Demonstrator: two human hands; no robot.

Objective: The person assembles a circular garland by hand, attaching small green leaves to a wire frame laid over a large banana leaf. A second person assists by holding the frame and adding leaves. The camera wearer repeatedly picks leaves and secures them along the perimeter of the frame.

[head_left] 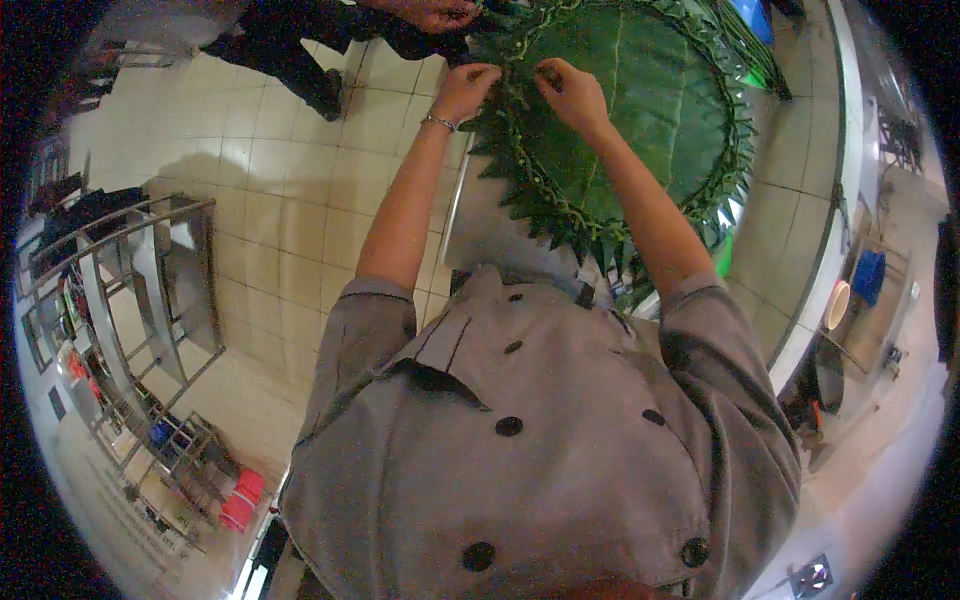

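Leaf disc (640,110), green, one: on the steel table (495,235), ringed by a leaf border (560,205) with points turned outward, probably to frame the flat middle. Left hand (467,90): at the border's outer left side, fingertips drawn together; whether anything is pinched cannot be told. Right hand (575,95): just inside the same stretch, fingers curled; contents likewise hidden. Set on either side of the border, the pair presumably lets one steady while the other works. Edges: leaf points reach the table's left side; steel shows nearer the body. Room: broad tiled floor (260,225) at left, a narrower strip at right before the white ledge (852,100); a co-worker (430,12) crowds the upper left.
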